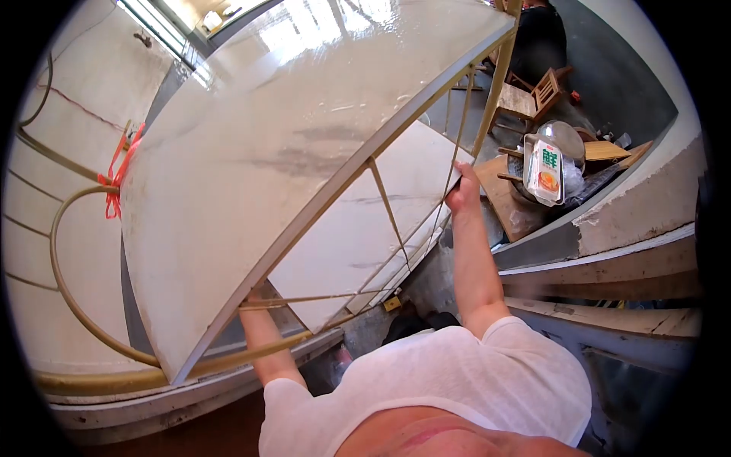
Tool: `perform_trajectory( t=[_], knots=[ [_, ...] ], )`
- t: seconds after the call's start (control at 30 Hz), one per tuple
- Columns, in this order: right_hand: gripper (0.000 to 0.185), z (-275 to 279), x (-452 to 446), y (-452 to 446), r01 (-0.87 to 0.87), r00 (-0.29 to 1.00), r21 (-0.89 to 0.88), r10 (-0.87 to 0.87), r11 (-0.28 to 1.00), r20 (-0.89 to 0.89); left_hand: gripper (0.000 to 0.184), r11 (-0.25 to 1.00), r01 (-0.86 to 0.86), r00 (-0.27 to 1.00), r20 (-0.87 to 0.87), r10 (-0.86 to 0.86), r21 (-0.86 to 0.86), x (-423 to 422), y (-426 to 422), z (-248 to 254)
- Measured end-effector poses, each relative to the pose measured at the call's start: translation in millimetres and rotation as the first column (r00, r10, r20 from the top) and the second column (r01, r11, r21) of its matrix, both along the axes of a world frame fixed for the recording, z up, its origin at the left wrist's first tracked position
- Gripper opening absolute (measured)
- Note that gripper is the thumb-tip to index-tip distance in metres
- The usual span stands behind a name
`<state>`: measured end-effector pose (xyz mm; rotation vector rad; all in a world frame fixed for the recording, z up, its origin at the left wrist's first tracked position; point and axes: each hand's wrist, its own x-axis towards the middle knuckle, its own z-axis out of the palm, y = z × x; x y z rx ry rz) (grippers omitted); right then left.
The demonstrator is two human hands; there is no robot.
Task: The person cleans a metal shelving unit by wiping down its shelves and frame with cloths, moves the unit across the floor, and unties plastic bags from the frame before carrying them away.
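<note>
In the head view, a large glossy marble-look slab [228, 152] with dark grey streaks stands tilted on a gold metal frame [388, 206]. Below it, inside the frame's thin bars, is a white marble-look panel [335, 244]. My right hand [463, 190] is closed around the panel's upper right edge, the thumb on its near face. My left hand [257, 295] reaches in under the slab's lower edge, close to the frame's bars. Its fingers are hidden there, so what it touches does not show.
Red ribbon [114, 175] is tied to a curved gold tube [61, 228] at the left. On the right stand a wooden chair [525, 99], a white printed carton [544, 169] and a round metal lid [563, 141]. A person in dark clothes [541, 38] is behind. Ledges [609, 274] run along the lower right.
</note>
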<state>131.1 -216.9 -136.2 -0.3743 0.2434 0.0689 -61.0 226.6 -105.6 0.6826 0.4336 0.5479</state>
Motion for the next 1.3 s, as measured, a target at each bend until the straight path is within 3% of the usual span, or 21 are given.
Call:
perform_trajectory(
  t=[0.03,0.1,0.4,0.6,0.67,0.77,0.83,0.93,1.0,1.03,1.2,1.23,1.3],
  knots=[
    [0.033,2,-2,1,-0.007,1.0,0.008,0.007,1.0,-0.005,0.024,0.994,0.102,0.992,0.073,-0.104,0.037,-6,5,-5],
    [0.035,14,-8,6,0.006,1.0,-0.013,-0.006,1.0,0.02,0.023,0.988,0.124,0.989,0.071,-0.13,0.091,-8,9,-11],
    [0.035,-6,-3,-1,0.019,1.0,0.017,-0.019,1.0,0.014,0.018,0.945,0.097,0.995,0.001,-0.103,0.312,5,20,-21],
    [0.038,-5,-2,-8,0.016,1.0,0.031,-0.017,0.999,0.009,0.015,0.828,0.072,0.997,-0.028,-0.068,0.557,11,28,-22],
    [0.038,-9,0,-11,0.019,1.0,0.036,-0.018,0.999,-0.018,0.015,0.734,0.065,0.998,-0.034,-0.056,0.676,12,32,-23],
    [0.039,-2,5,-12,0.024,1.0,0.036,-0.023,0.999,-0.009,0.014,0.471,0.03,0.996,0.012,-0.087,0.882,16,44,-26],
    [0.039,5,7,-11,0.02,1.0,0.044,-0.02,0.999,0.002,0.014,0.225,-0.023,0.981,0.066,-0.183,0.974,26,63,-21],
    [0.039,21,17,-10,0.003,0.999,0.073,-0.006,0.997,0.047,0.014,-0.146,-0.113,0.845,0.018,-0.535,0.983,51,90,18],
    [0.04,35,23,-9,0.014,0.999,0.064,-0.017,0.998,0.048,0.017,-0.052,-0.171,0.955,0.153,-0.253,0.984,44,37,37],
    [0.039,42,28,-7,0.005,0.992,0.082,-0.015,0.997,0.121,0.02,0.026,-0.257,0.965,0.255,0.067,0.966,44,5,60],
    [0.034,99,56,-3,-0.061,0.969,0.098,0.035,0.993,0.244,0.027,-0.13,-0.263,0.939,0.284,0.193,0.956,51,3,97],
    [0.031,109,62,0,-0.049,0.954,0.082,0.022,0.995,0.3,0.028,0.044,-0.284,0.952,0.276,0.135,0.958,55,13,102],
    [0.032,124,72,7,-0.065,0.944,0.072,0.038,0.995,0.328,0.028,-0.27,-0.41,0.892,0.445,0.084,0.871,64,18,105]
  ],
)
